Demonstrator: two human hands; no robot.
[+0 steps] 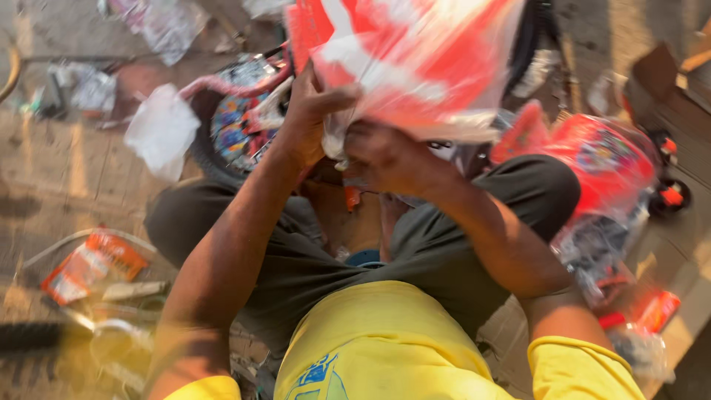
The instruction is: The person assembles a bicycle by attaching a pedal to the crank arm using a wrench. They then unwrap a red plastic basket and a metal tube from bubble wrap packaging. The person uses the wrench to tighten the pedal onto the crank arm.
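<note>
Both hands, left hand (pixel 315 111) and right hand (pixel 385 152), grip one red-and-white plastic-wrapped part (pixel 422 59).

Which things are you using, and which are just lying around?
In hand: red and white plastic-wrapped part, held by left hand and right hand.

Lying about: small wheel, clear plastic bag, orange packet, red wrapped parts, cardboard box.
</note>
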